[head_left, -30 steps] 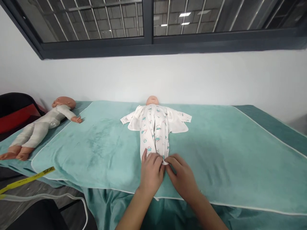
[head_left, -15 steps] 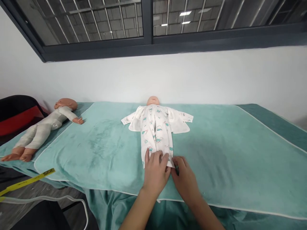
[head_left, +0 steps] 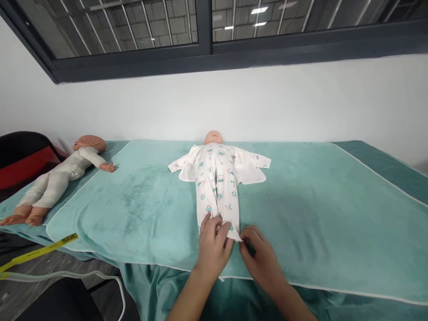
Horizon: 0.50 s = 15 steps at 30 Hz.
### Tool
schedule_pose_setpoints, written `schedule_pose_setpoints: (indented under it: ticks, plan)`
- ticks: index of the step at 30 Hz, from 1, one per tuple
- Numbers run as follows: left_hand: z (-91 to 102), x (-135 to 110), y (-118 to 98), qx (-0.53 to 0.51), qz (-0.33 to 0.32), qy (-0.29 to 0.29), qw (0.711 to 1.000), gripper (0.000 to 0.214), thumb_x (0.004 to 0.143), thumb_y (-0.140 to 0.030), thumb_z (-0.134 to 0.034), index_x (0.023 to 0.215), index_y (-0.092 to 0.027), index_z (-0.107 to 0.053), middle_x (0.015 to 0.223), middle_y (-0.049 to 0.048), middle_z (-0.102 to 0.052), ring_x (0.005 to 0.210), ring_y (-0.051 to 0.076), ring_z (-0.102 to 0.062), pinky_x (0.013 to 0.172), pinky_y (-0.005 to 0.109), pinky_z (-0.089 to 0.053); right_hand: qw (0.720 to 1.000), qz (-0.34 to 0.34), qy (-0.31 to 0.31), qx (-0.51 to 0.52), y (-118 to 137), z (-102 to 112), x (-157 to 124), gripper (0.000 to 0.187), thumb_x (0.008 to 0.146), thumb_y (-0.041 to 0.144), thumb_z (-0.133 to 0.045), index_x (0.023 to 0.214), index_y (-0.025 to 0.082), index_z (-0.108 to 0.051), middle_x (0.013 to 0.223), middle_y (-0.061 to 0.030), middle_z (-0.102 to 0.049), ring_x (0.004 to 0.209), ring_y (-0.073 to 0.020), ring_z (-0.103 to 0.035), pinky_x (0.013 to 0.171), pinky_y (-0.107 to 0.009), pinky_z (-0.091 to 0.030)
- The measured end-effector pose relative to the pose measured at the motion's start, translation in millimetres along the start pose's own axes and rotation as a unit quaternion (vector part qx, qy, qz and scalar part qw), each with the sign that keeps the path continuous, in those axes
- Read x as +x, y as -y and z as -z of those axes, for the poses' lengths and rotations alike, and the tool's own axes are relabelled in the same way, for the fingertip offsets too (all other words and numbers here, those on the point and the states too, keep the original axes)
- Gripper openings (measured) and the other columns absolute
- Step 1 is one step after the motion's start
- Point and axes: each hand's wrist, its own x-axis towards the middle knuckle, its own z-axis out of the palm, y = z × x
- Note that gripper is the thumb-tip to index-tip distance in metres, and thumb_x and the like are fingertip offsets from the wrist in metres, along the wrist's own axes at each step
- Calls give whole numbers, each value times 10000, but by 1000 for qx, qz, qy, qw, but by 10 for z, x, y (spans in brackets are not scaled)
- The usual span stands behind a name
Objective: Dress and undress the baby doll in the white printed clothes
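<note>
A baby doll (head_left: 213, 137) lies on its back, its head toward the wall. White printed baby trousers (head_left: 219, 178) cover its front, reaching up to just below the head. Under them a white baby top (head_left: 252, 171) spreads out to both sides, sleeves outstretched. My left hand (head_left: 214, 249) is closed over the lower trouser legs, its fingertips on the fabric and its thumb by the hem. With thumb and forefinger my right hand (head_left: 259, 256) pinches the right-hand corner of the hem. Whether the doll's legs are inside the trousers is hidden.
A second doll (head_left: 63, 176) in a white body lies at the left, beside a black and red chair (head_left: 28, 156). Green cloths (head_left: 140, 214) cover the table. A yellow strap (head_left: 40, 253) and a pale tube (head_left: 60, 275) show at lower left. Wall and window stand behind.
My right hand has moved slightly down, drawing the hem corner into a longer point. The trouser legs look straighter. My left hand has shifted a little down and left on the fabric.
</note>
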Motion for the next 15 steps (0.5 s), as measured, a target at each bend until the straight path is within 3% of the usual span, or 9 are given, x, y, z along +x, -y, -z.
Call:
schedule_pose_setpoints:
  ticks: [5,7,9,12,15]
  plan:
    - [197,10,148,-87,-20,2,996,192,877,-145,-558,1060,-193,-584,1037,80,-577,1061,198,-569,1015,443,-489,999,21,38,13,-158,202,98,89,946,192,-451,937,210,-538,914,-36,-576,824,-142,-558,728,-256,-479]
    - [252,71,324,-96,22,-20,995,162,905,-158,-519,1046,-199,-586,1060,86,-585,1053,193,-575,939,391,-525,999,15,9,-46,-295,246,267,94,941,202,-463,960,206,-554,951,-50,-598,867,-159,-576,770,-285,-497]
    - [244,179,553,-54,98,-25,993,173,917,-170,-503,1063,-191,-593,1066,97,-599,1032,198,-585,914,386,-533,990,15,-27,-136,-445,240,525,195,922,179,-467,1086,194,-571,1097,-86,-614,1035,-207,-573,900,-352,-496]
    - [116,407,900,77,176,37,981,282,904,-190,-497,1164,-137,-593,1192,165,-591,1175,283,-538,1002,482,-489,964,40,-43,-259,-621,153,1007,385,902,135,-446,1275,143,-543,1319,-140,-551,1297,-280,-441,1067,-443,-417]
    - [-67,660,1142,166,167,128,963,408,900,-159,-436,1288,-113,-553,1350,192,-539,1371,335,-390,1108,556,-381,944,90,5,-317,-703,30,1437,410,925,148,-447,1320,112,-551,1386,-148,-524,1370,-286,-377,1146,-459,-332]
